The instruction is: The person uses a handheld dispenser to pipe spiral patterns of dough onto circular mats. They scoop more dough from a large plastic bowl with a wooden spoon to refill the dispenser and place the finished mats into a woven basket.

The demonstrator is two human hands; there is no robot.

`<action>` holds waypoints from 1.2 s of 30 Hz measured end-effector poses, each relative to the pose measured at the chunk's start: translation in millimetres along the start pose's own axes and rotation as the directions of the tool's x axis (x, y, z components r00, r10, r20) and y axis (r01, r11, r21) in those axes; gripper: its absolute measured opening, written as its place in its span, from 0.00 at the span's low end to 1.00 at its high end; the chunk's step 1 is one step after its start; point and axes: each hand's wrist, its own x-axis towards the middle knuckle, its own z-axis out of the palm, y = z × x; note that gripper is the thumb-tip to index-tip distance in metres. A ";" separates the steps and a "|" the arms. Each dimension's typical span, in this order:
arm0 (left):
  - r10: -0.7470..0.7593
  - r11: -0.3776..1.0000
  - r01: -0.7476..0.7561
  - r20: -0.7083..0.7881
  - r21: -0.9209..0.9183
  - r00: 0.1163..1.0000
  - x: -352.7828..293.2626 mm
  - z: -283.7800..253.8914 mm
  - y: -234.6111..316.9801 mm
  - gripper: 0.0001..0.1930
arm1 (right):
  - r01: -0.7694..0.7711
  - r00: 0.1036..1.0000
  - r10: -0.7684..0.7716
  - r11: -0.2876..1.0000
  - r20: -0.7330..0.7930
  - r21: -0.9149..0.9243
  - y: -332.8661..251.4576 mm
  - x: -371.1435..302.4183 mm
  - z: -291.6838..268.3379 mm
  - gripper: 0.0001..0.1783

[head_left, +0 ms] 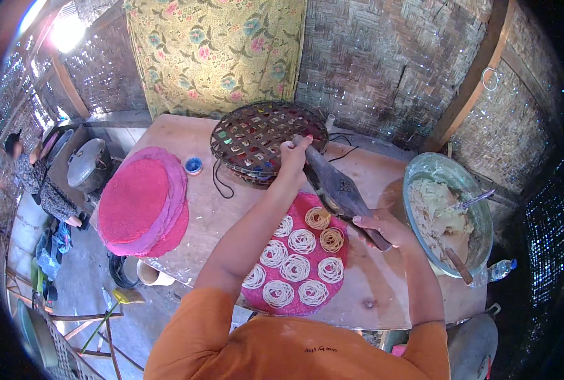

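Observation:
My left hand (295, 154) is wrapped round the far end of a long dark wooden dough press (340, 185). Closed on its near end is my right hand (386, 227), so the press slants across in front of me. Beneath it lies a round pink mat (281, 249) carrying several coiled noodle-like dough nests. Most are white, such as the middle nest (294, 268). Two tan nests, an upper one (317, 218) and a lower one (332, 240), sit at the mat's right side, close under the press. Part of the mat's upper right is hidden by the press.
A large greenish basin (410, 209) of pale dough with utensils stands at right, near a plastic bottle (501, 270). Pink round mats (141, 206) are stacked at left by a small blue-topped cup (193, 166). Behind is a dark woven basket (244, 134). Another person (38, 180) stands far left.

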 end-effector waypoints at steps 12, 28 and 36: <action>0.156 0.976 -0.186 0.231 0.111 0.960 -11.7 -20.6 63.9 0.26 | 0.143 0.987 -0.149 0.984 0.060 0.103 18.5 51.8 13.4 0.27; 0.188 0.982 -0.190 0.086 0.017 0.978 10.8 -43.2 89.4 0.12 | 0.101 0.995 -0.103 0.975 -0.001 -0.196 -31.3 73.7 25.7 0.31; 0.208 0.975 -0.201 0.073 -0.091 0.975 5.4 -36.9 83.3 0.19 | 0.155 0.985 -0.168 0.954 -0.031 -0.255 -35.8 72.8 12.4 0.32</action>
